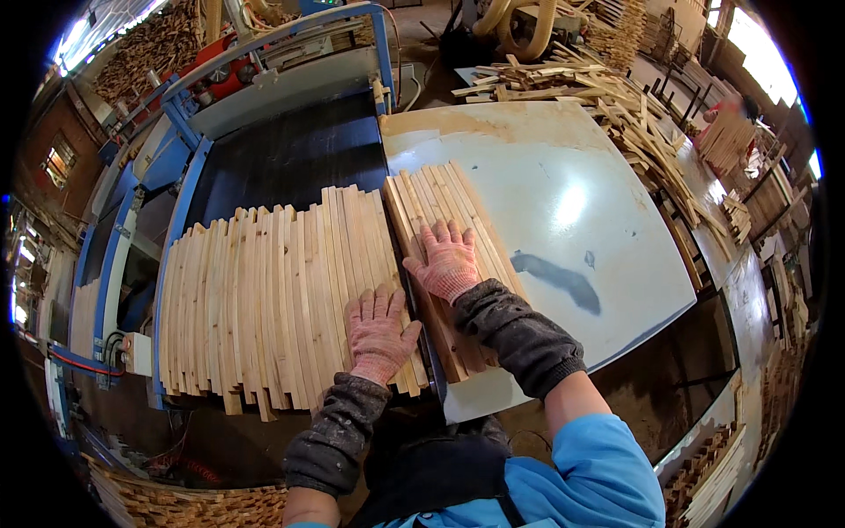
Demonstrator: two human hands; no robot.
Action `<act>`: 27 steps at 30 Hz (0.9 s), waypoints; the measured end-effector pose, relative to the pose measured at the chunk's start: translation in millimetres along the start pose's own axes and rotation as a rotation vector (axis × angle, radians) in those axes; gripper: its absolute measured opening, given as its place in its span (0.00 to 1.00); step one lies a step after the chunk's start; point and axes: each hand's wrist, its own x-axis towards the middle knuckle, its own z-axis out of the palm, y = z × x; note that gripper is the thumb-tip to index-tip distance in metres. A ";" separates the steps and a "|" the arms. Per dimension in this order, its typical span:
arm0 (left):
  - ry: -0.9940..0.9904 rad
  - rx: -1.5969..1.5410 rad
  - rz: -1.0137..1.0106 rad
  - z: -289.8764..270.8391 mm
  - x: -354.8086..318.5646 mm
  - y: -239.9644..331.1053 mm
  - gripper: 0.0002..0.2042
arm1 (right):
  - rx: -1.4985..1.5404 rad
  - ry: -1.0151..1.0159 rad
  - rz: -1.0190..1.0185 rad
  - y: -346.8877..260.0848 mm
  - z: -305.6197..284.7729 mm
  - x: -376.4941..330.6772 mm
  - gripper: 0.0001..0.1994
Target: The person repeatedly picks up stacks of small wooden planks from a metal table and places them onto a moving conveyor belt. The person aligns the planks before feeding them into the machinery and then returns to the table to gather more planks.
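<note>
Both my hands wear pinkish knitted gloves, with dark sleeves over the forearms. My left hand (pixel 380 334) lies flat, fingers spread, on the right part of a wide row of wooden strips (pixel 264 299). These strips sit side by side on the black conveyor belt (pixel 290 150), their ends uneven. Over on the metal table, a narrower bundle of wooden strips (pixel 440 198) stands packed together. My right hand (pixel 447 260) rests on top of that bundle, its fingers stretched out. A narrow gap parts the two groups of strips.
The pale metal table (pixel 546 185) has a dark worn patch. A blue machine frame (pixel 383 53) arches over the belt's far end. Loose wood scraps (pixel 634 123) are heaped beyond the table. Another person (pixel 735 132) is at the far right by stacked wood. A control box (pixel 136 355) hangs at left.
</note>
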 end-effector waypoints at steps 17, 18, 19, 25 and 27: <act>0.329 -0.347 -0.131 -77.6 -78.5 -192.9 0.37 | -0.218 -0.045 0.112 -50.4 10.6 -6.1 0.46; 0.302 -0.330 -0.277 -92.9 -95.1 -224.7 0.38 | -0.213 -0.036 0.114 -51.4 10.6 -7.4 0.45; 0.279 -0.314 -0.419 -107.3 -110.7 -259.9 0.39 | -0.236 -0.081 0.131 -52.6 9.7 -4.7 0.45; 0.276 0.204 -1.019 -132.8 -225.1 -526.2 0.47 | -0.186 -0.019 0.161 -41.8 25.6 3.3 0.47; 0.298 0.275 -1.084 -153.7 -232.2 -550.3 0.48 | -0.185 -0.001 0.191 -32.2 28.4 3.1 0.47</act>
